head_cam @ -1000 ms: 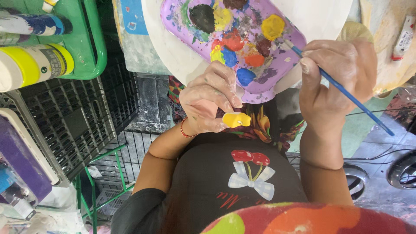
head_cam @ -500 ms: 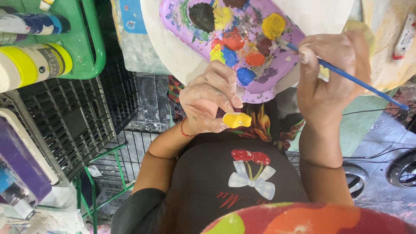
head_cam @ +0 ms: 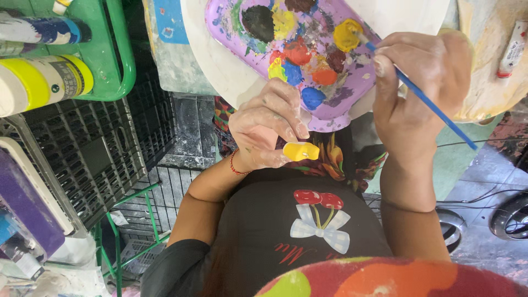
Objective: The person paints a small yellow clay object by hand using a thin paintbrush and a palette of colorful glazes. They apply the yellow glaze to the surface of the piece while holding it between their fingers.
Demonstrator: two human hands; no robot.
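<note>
My left hand [head_cam: 268, 129] pinches a small yellow-painted piece [head_cam: 301, 151] between thumb and fingers, just below a purple paint palette [head_cam: 231, 30]. The palette carries blobs of black, yellow, red, blue and orange paint and rests on a white round surface [head_cam: 214, 66]. My right hand [head_cam: 415, 96] grips a thin blue paintbrush [head_cam: 434, 113]. Its tip dips into a yellow paint blob [head_cam: 348, 34] at the palette's right side.
A green tray [head_cam: 113, 60] at the top left holds paint bottles, among them a yellow one [head_cam: 47, 82]. Below it sit black wire crates [head_cam: 99, 159] and a green metal frame [head_cam: 118, 242]. A paint tube [head_cam: 512, 48] lies at the far right.
My right hand has moved left and up, bringing the brush tip from the palette's right edge into the yellow paint. My left hand and the yellow piece have stayed in place.
</note>
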